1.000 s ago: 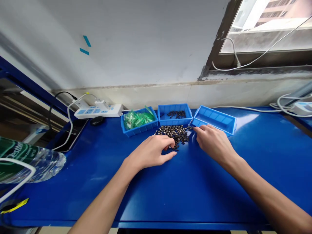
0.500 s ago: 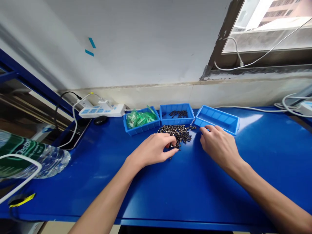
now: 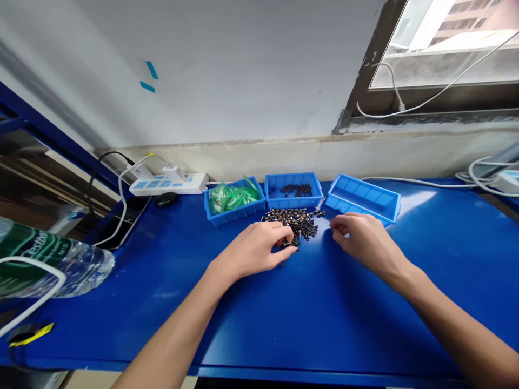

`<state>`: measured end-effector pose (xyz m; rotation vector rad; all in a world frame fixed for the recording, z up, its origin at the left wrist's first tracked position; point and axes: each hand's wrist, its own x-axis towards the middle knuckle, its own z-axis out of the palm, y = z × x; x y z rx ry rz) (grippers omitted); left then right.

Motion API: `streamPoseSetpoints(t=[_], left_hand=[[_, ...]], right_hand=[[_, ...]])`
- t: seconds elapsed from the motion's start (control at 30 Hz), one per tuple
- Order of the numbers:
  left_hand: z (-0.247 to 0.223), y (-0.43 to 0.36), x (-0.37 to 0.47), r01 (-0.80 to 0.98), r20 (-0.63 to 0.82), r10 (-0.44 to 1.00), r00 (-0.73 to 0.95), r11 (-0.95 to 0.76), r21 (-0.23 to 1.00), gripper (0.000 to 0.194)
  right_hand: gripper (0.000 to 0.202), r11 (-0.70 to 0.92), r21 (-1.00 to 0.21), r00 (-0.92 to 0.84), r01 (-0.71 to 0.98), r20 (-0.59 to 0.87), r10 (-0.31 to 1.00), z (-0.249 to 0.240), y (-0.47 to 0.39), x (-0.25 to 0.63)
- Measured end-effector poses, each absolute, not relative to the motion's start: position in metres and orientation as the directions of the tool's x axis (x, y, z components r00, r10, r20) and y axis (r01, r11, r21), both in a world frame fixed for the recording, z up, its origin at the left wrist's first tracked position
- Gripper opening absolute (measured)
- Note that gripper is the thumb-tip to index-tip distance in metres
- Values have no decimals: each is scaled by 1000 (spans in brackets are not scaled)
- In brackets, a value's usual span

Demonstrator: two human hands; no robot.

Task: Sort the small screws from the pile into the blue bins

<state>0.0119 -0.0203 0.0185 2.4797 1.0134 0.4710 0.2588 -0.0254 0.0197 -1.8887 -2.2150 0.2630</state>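
Left hand point(image 3: 288, 242): curved over the near left edge of the screw pile, thumb and forefinger apart at the tips, the other fingers curled down; whether they touch any screws underneath I cannot tell.
Right hand point(image 3: 334, 227): low over the bench, between the pile and the right box, with thumb and forefinger drawn near each other — whether the tips meet or pinch something is too small to tell.
Between the hands: they are apart from each other, with part of the pile in the gap.
Screw pile point(image 3: 298, 220): loose on the bench just in front of the middle box, dark and brassy pieces mixed; one small dark piece lies by itself just below the left thumb.
Left box point(image 3: 239, 215): blue plastic, turned at a slant, filled with green plastic bags point(image 3: 234, 198).
Middle box point(image 3: 294, 202): blue, nearly square to the wall, some black screws point(image 3: 297, 189) lying on its floor.
Right box point(image 3: 365, 198): blue, slanted the other way, its ribbed inner side showing, its near edge just beyond the right hand.
Bench point(image 3: 304, 319): glossy blue, running back to the wall point(image 3: 251, 81).
Far left: a white power strip point(image 3: 170, 184) with plugs in it, a black oval object point(image 3: 166, 200) just in front — and nearer, a clear bottle point(image 3: 57, 262) with a green label, tipped sideways.
Upper right: a window point(image 3: 450, 59), a white cable point(image 3: 436, 91) crossing it.
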Motion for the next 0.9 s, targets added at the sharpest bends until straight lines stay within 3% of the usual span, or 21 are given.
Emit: streamPoseSetpoints(t=[0.1, 0.13, 0.2, 0.27, 0.37, 0.47, 0.6, 0.9], left_hand=[[16, -20, 13, 569, 194, 726, 660, -652, 501, 7], [14, -20, 14, 568, 213, 729, 651, -654, 500, 6], [11, -20, 16, 567, 258, 731, 631, -662, 490, 6], [8, -20, 17, 566, 301, 726, 618, -677, 471, 9], [4, -19, 19, 566, 345, 719, 603, -691, 450, 10], [3, -20, 19, 565, 371, 715, 593, -698, 440, 11], [3, -20, 17, 569, 374, 712, 594, -701, 431, 10], [5, -19, 17, 580, 354, 716, 602, -697, 421, 10]], right_hand=[[14, 193, -747, -213, 636, 70, 974, 19, -24, 258], [17, 190, -831, -214, 522, 88, 973, 20, -24, 258], [26, 216, -881, -143, 421, 170, 975, 24, -23, 258], [21, 286, -811, -4, 510, 330, 944, 29, -19, 262], [18, 306, -505, 47, 807, 572, 819, 34, -9, 272], [26, 255, -262, -76, 931, 544, 836, 33, 2, 282], [30, 193, -277, -79, 941, 375, 924, 23, 6, 283], [30, 285, -299, -137, 911, 431, 892, 15, 0, 277]])
